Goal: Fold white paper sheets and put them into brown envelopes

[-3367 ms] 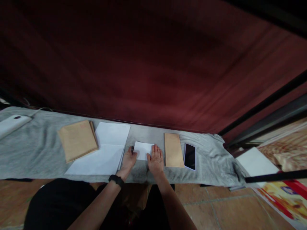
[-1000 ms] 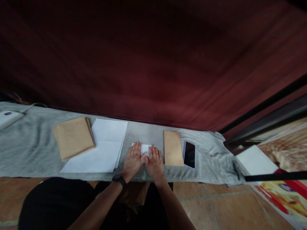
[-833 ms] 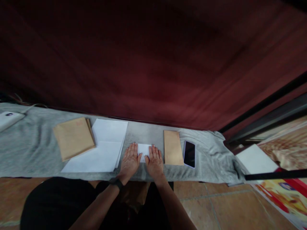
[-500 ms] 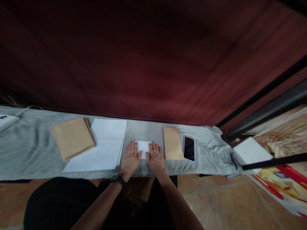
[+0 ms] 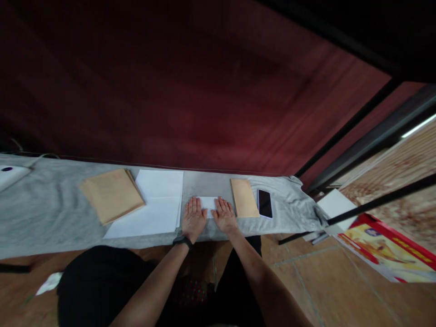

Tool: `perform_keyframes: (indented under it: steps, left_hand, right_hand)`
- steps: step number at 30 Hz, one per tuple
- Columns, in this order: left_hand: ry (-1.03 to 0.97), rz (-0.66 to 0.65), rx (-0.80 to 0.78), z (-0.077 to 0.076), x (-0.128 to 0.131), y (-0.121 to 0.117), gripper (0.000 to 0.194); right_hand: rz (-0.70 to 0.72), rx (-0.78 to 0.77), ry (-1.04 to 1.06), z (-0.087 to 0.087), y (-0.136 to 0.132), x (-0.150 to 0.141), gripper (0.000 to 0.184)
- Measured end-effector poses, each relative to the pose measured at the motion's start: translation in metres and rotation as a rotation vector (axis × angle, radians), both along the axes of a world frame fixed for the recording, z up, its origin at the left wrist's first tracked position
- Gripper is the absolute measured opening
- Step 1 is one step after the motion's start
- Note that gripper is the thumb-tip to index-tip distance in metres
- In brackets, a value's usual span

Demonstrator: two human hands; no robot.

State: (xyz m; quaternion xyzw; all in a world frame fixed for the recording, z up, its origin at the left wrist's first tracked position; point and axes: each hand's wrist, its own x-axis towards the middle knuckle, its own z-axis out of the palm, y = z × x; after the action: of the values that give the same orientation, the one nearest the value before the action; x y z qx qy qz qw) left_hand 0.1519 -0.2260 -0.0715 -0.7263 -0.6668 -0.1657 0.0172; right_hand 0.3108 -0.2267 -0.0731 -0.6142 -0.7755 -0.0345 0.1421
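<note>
Both my hands lie flat, palms down, on a small folded white paper [image 5: 208, 203] on the grey cloth [image 5: 51, 213]. My left hand [image 5: 194, 217], with a black wristband, covers the paper's left part, fingers stretched out. My right hand [image 5: 225, 214] presses its right part, fingers spread. Only a strip of the paper shows between and above the hands.
A stack of white sheets [image 5: 153, 204] lies left of my hands, with brown envelopes [image 5: 111, 194] further left. One brown envelope [image 5: 243, 203] and a black phone [image 5: 265, 203] lie to the right. A white device [image 5: 8, 174] sits far left. Tiled floor below; a colourful box [image 5: 384, 247] at right.
My left hand went from gripping the paper's left edge to lying flat on it beside my right hand. The camera view has tilted and shifted; both hands stay pressed on the paper.
</note>
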Motion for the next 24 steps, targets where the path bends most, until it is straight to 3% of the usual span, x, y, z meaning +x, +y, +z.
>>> perform_keyframes:
  steps: [15, 19, 24]
  left_hand:
    - [0.028, -0.026, 0.024, 0.004, -0.003, -0.004, 0.058]
    - [0.029, -0.029, -0.009, 0.006, -0.003, -0.004, 0.057]
    - [0.051, -0.052, -0.055, 0.002, -0.007, -0.004, 0.055]
  right_hand:
    - [0.007, -0.044, 0.078, 0.001, -0.001, 0.001, 0.055]
    - [-0.012, -0.064, 0.167, 0.011, 0.002, -0.014, 0.050]
    - [0.150, -0.121, 0.204, 0.017, 0.010, -0.042, 0.049]
